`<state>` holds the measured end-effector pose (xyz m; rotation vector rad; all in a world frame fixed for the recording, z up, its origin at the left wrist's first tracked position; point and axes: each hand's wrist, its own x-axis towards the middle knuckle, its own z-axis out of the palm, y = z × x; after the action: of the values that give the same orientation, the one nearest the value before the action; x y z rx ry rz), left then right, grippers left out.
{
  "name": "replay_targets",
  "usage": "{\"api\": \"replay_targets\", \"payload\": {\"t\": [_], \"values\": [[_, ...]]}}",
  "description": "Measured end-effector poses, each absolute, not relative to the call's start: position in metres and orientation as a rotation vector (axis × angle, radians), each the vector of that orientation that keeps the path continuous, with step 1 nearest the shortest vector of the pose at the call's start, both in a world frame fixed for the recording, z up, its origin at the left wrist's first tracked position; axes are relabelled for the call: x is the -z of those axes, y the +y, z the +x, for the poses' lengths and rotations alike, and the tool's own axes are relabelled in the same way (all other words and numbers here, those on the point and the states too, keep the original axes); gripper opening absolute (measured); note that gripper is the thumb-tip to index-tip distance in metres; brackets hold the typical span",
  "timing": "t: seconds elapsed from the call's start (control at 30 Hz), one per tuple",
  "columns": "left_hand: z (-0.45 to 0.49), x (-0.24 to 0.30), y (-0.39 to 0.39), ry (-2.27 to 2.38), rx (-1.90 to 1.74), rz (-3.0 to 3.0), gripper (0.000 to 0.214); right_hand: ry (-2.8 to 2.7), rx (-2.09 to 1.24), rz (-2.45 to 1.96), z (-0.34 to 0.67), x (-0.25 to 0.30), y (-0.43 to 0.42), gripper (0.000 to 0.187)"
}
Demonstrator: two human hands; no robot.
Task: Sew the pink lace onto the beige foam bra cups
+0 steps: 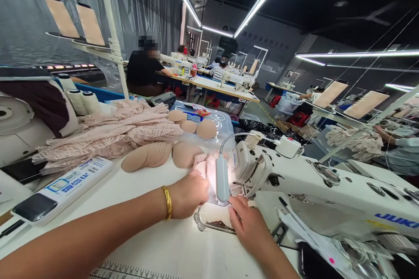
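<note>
My left hand (pixel 190 192), with a gold bracelet (pixel 166 202) at the wrist, is closed on pale pink fabric (pixel 201 166) at the sewing machine's needle area. The fabric lies bunched beside the machine head (pixel 248 163). My right hand (pixel 250 222) rests on the machine bed, thumb and index finger apart, fingertips near the fabric's front edge. A grey gooseneck lamp (pixel 222 178) lights the spot and hides the needle and part of the fabric. Just behind my left hand, a fanned row of beige oval pads (pixel 147 157) lies on the white table (pixel 131 200).
Pink lace pieces (pixel 118 128) are heaped at the back left. A white control box (pixel 62 189) sits on the left, with a ruler strip (pixel 127 271) along the front. Thread cones (pixel 90 24) stand above. Co-workers sit at other machines, one in a black top (pixel 140 69).
</note>
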<state>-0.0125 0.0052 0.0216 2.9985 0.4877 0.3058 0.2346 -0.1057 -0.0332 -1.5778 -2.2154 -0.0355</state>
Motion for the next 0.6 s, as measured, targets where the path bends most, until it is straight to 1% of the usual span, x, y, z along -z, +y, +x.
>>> {"api": "replay_targets", "payload": {"t": [0.07,0.17,0.3,0.37,0.5,0.6], "values": [[-0.012,-0.017,0.005,0.443,-0.300,2.957,0.020,-2.212,0.021,-1.596,0.234,0.031,-0.106,0.031],[-0.002,-0.009,0.006,0.621,-0.405,2.911,0.015,-2.204,0.009,-1.618,0.233,0.029,-0.106,0.031],[0.017,-0.001,0.003,0.793,-0.475,2.889,0.016,-2.194,-0.069,-1.625,0.232,0.026,-0.107,0.033],[0.020,0.000,-0.001,0.760,-0.492,2.905,0.015,-2.196,-0.071,-1.616,0.232,0.024,-0.107,0.032],[0.014,-0.005,-0.005,0.494,-0.650,2.876,0.018,-2.185,-0.049,-1.607,0.232,0.022,-0.106,0.032],[0.010,-0.009,-0.008,0.510,-0.683,2.830,0.017,-2.186,-0.055,-1.611,0.232,0.022,-0.106,0.032]]}}
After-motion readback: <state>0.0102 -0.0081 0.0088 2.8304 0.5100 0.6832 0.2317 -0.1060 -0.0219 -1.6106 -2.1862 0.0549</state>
